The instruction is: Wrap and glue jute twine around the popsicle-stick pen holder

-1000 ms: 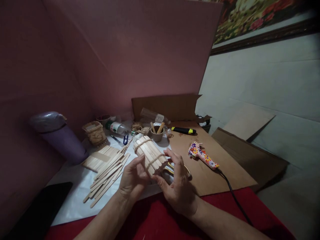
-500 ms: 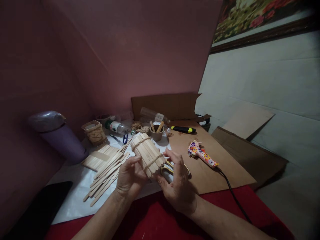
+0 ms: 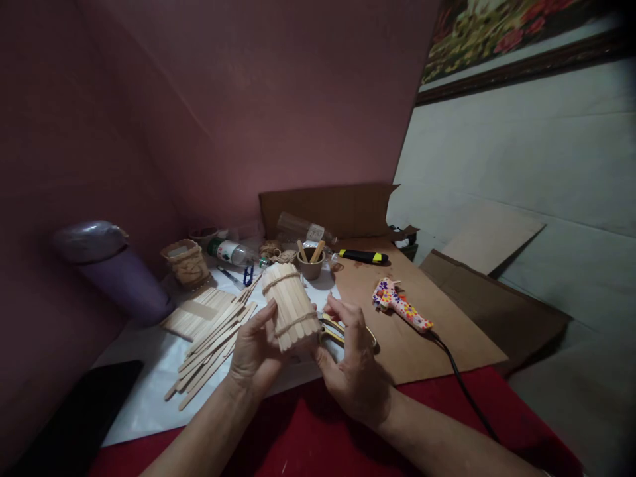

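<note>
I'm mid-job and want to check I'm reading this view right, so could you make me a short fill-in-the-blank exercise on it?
1. The left hand holds a craft-stick cylinder ringed by ____ twine bands.
2. The flower-patterned hot glue gun lies on brown cardboard, and its cord is ____.
3. The loose craft sticks are spread over a ____ sheet.
4. The tumbler at the far left has a ____ body.

Missing words: two; black; white; purple.
</note>
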Action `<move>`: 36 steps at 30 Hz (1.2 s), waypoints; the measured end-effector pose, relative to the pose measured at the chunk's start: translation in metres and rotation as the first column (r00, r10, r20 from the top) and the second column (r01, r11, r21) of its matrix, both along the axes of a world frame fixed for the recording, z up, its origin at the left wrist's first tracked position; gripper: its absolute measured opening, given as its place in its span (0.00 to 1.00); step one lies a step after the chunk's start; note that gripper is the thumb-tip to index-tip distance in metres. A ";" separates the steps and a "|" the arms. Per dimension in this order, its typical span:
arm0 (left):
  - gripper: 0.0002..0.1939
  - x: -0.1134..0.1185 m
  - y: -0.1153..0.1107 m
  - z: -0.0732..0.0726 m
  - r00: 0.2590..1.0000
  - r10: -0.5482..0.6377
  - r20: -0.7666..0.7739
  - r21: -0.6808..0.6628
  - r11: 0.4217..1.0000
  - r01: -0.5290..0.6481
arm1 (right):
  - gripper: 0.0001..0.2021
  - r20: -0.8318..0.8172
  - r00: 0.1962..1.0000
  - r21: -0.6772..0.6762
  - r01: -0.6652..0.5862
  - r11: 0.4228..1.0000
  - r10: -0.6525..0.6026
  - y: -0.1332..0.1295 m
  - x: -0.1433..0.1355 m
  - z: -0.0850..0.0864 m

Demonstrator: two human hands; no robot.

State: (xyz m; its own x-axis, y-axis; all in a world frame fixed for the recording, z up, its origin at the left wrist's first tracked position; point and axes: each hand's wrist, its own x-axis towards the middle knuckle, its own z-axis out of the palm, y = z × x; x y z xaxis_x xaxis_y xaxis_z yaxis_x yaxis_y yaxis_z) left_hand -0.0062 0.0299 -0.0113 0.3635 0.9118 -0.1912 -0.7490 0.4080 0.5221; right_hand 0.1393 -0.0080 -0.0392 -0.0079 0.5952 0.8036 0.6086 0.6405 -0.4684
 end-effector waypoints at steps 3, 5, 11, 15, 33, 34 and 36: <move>0.19 -0.001 0.000 0.000 1.000 -0.022 0.009 0.005 1.000 0.022 | 0.27 0.010 1.000 -0.008 0.016 1.000 -0.016 0.000 0.001 0.000; 0.19 -0.001 0.000 0.000 1.000 -0.024 0.010 0.008 1.000 0.024 | 0.27 0.017 0.999 -0.010 0.028 1.000 -0.028 0.000 0.001 0.000; 0.23 0.002 0.000 -0.001 1.000 -0.031 0.003 0.021 0.999 0.031 | 0.27 0.015 0.999 0.003 0.033 0.999 -0.033 0.001 0.001 0.001; 0.23 0.002 -0.001 0.000 0.999 -0.033 -0.010 0.031 0.999 0.033 | 0.28 0.004 0.999 0.011 0.041 0.999 -0.041 0.001 0.001 0.001; 0.26 0.001 -0.005 -0.002 0.994 0.006 -0.109 0.137 0.991 0.009 | 0.21 0.081 0.995 0.029 -0.053 0.998 0.051 -0.003 0.004 0.002; 0.26 0.001 -0.005 -0.002 0.994 0.010 -0.110 0.148 0.989 0.006 | 0.20 0.087 0.994 0.035 -0.063 0.997 0.060 -0.004 0.004 0.002; 0.23 0.002 -0.005 -0.001 0.993 0.008 -0.117 0.164 0.986 0.011 | 0.17 0.101 0.992 0.036 -0.076 0.996 0.072 -0.003 0.004 0.002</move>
State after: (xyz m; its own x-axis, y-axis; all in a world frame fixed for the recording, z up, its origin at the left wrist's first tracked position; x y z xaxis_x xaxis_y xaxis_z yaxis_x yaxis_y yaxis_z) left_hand -0.0044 0.0248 -0.0122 0.3490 0.9337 -0.0803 -0.6784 0.3108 0.6657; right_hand 0.1438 -0.0114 -0.0376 -0.1320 0.5579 0.8194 0.6010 0.7024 -0.3814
